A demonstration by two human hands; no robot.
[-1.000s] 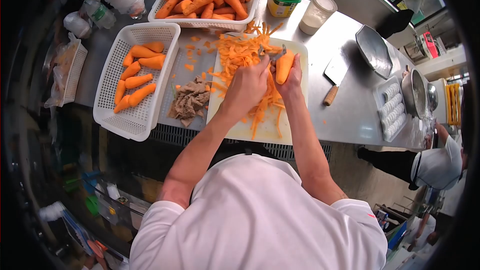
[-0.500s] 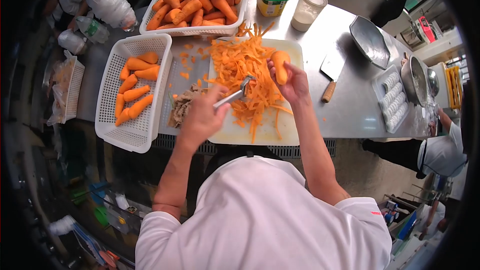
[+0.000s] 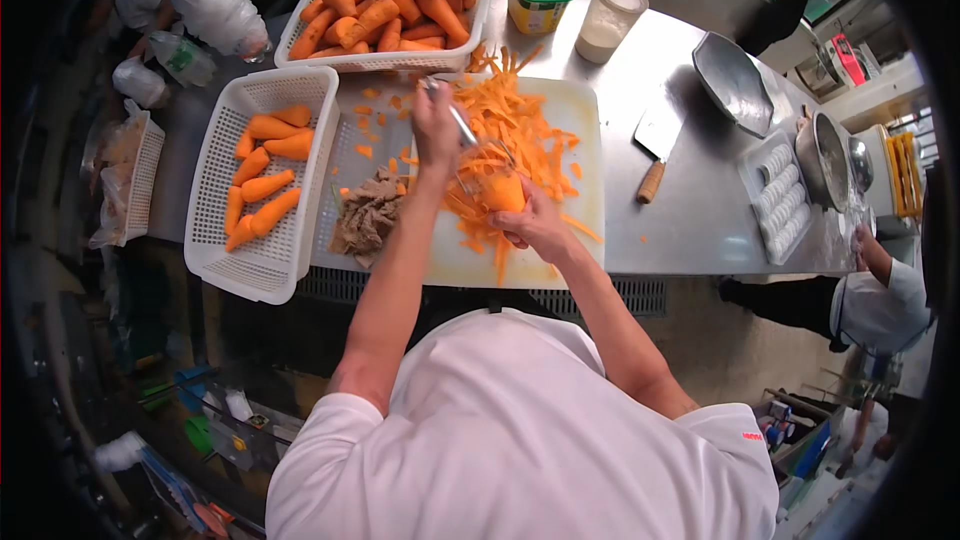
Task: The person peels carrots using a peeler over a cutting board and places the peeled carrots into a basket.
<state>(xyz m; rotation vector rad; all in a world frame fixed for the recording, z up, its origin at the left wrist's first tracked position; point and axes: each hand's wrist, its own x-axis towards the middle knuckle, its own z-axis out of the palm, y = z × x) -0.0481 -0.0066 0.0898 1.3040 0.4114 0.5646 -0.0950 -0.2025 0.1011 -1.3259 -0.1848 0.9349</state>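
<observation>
Presently, the left hand [image 3: 437, 130] is closed around a peeler [image 3: 463, 124]; the right hand [image 3: 542, 224] is clamped on a carrot [image 3: 505, 194].
This carrot stands out from the right hand, near the left one; beneath them, orange peelings [image 3: 522, 122] lie on the cutting board [image 3: 586, 100].

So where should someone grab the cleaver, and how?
Probably by its wooden handle, coming from the near edge of the metal table. The cleaver lies flat, with the handle pointing toward that edge and the broad blade pointing away, so it could be gripped without reaching across the blade.
</observation>
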